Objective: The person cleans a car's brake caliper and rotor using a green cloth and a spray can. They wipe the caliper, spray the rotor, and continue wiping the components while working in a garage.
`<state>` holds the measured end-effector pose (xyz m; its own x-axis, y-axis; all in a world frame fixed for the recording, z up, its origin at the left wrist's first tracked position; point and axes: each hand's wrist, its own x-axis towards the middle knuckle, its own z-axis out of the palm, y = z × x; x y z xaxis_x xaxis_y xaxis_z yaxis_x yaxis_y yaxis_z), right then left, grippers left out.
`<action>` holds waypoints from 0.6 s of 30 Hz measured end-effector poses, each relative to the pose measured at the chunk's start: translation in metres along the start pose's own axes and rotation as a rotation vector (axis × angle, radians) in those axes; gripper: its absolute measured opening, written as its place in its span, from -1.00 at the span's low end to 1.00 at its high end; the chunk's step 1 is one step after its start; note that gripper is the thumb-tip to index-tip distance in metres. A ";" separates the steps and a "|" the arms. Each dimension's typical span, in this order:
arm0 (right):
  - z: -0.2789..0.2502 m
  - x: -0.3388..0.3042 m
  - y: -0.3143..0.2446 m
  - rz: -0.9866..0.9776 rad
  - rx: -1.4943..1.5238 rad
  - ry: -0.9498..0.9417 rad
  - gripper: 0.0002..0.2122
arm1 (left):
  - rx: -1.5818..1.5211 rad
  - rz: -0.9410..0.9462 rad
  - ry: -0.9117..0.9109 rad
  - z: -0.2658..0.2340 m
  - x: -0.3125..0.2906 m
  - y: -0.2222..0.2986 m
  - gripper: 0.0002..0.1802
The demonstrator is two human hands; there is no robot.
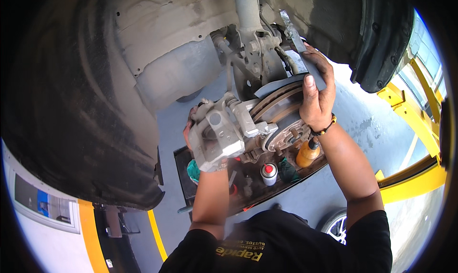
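Observation:
A grey brake caliper [217,134] sits left of the brake disc [276,108], tilted and partly in front of it. My left hand [188,130] holds the caliper from behind and below; its fingertips show at the caliper's left side, and the rest of the hand is hidden. My right hand [320,94] is at the disc's upper right edge. Its thumb and fingers are closed on a long flat metal strip [295,34] that points up and away toward the strut [246,10]. Wheel studs stick out from the hub [287,137].
Below the disc is a dark tray [224,201] with a red-capped spray can [269,175], an orange bottle [307,153] and a green cloth [193,172]. A yellow lift arm [410,113] stands at right. A wheel [336,227] lies low right. The dark wheel-arch liner [62,106] fills the left.

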<state>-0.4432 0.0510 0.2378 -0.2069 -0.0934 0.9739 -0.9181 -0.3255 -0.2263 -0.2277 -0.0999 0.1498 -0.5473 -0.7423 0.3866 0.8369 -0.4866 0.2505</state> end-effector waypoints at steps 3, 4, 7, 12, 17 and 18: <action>-0.002 -0.002 0.003 -0.014 0.010 0.008 -0.65 | 0.074 0.030 -0.025 0.011 -0.001 -0.001 -0.56; -0.001 -0.003 0.003 -0.020 0.020 0.012 -0.65 | 0.079 0.046 -0.005 0.010 0.001 -0.001 -0.56; 0.001 0.001 0.004 -0.024 0.037 0.010 -0.64 | 0.065 0.076 0.067 0.006 0.003 0.000 -0.56; -0.003 0.000 0.003 -0.025 0.029 0.009 -0.63 | 0.285 0.054 0.104 0.010 0.014 0.036 -0.40; -0.003 -0.006 0.001 0.052 0.140 0.088 -0.61 | 0.891 -0.074 -0.036 0.103 0.044 0.057 -0.11; -0.001 -0.008 -0.001 0.079 0.204 0.134 -0.59 | 1.066 -0.075 -0.020 0.121 0.056 0.056 -0.07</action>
<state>-0.4405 0.0530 0.2299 -0.3308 -0.0052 0.9437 -0.8126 -0.5069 -0.2876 -0.2107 -0.1128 0.2931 -0.6050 -0.7151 0.3501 0.3763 0.1306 0.9172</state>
